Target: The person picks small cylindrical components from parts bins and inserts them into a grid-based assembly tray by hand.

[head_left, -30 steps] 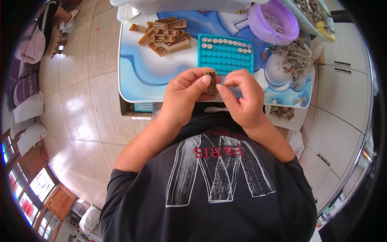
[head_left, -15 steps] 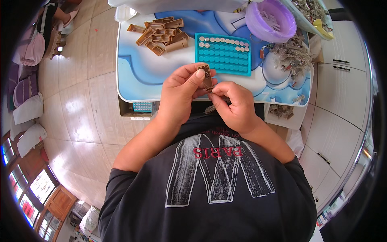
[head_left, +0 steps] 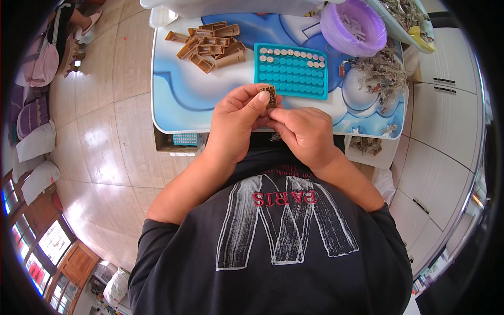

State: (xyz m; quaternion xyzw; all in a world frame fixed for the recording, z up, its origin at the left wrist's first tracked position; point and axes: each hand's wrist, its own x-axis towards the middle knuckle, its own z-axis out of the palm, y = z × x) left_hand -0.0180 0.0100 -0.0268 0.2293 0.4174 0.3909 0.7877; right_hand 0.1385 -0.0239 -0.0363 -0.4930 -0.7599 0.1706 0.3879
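My left hand is closed around a small brown plastic casing, its thumb pressed on the upper part. Against the casing's lower end, my right hand has thumb and forefinger pinched together. Its fingers cover that end, so whatever they hold there is hidden. Just beyond my hands lies a teal tray with rows of round pockets. Silver button-like discs fill its far row and part of the second. A loose pile of similar brown casings lies at the far left of the table.
A purple basin holding small pale pieces stands at the far right of the blue-and-white table. Beside it lies a heap of small items in clear plastic. A white container lines the far edge.
My right hand has moved slightly left and its fingers now cover the casing's lower end. My left hand keeps its hold, almost unmoved.
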